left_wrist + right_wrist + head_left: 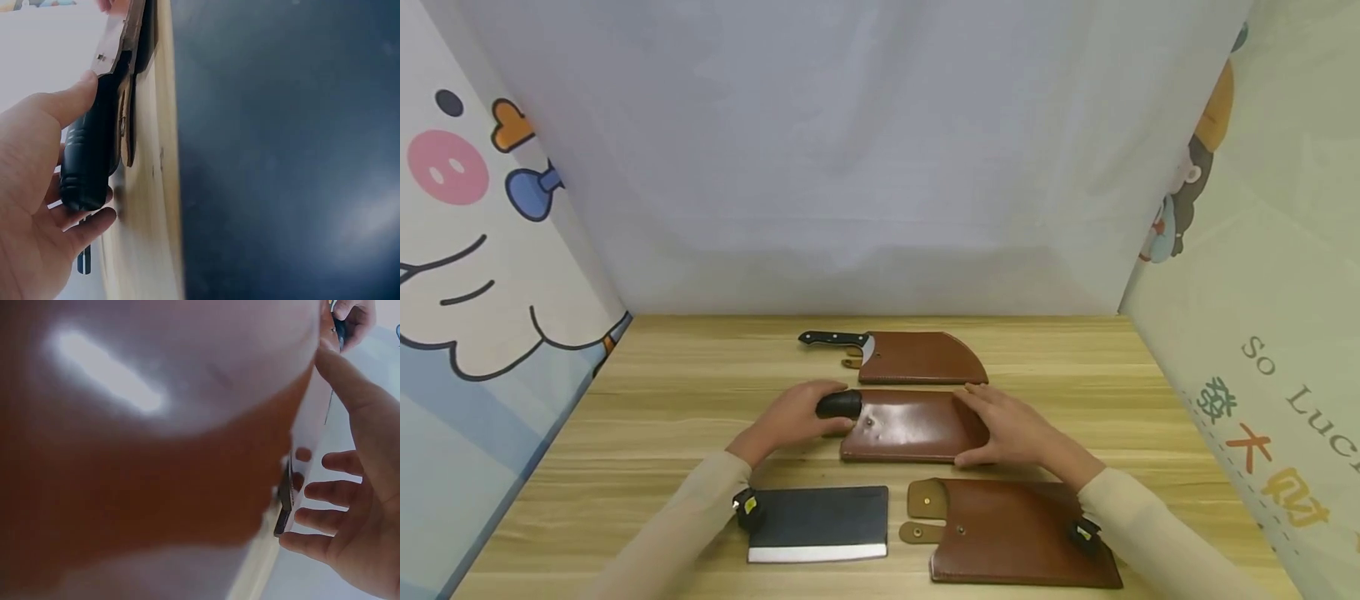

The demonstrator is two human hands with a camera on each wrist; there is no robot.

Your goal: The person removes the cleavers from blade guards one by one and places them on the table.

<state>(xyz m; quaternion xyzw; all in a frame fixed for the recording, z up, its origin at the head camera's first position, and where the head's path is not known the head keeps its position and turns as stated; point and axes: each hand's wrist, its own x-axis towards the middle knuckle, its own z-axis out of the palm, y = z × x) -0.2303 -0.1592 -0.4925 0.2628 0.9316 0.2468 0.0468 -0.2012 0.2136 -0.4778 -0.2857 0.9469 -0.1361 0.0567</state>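
In the head view, a cleaver (838,405) with a black handle lies in a shiny brown leather sheath (917,427) at the middle of the table. My left hand (797,412) is around that handle; in the left wrist view its thumb lies along the handle (87,144) near the sheath's mouth, fingers curled on the far side. At the sheath's right end rests my right hand (1011,423), thumb near the front edge and fingers at the back edge. The right wrist view shows its fingers (331,494) spread and loosely extended. The blade is hidden inside the sheath.
Behind lies another sheathed cleaver (925,357), its black riveted handle pointing left. A bare dark-bladed cleaver (823,521) lies under my left forearm. Under my right wrist is a larger brown sheath (1007,529) with two tan snap straps. A white cloth (865,167) hangs behind the table.
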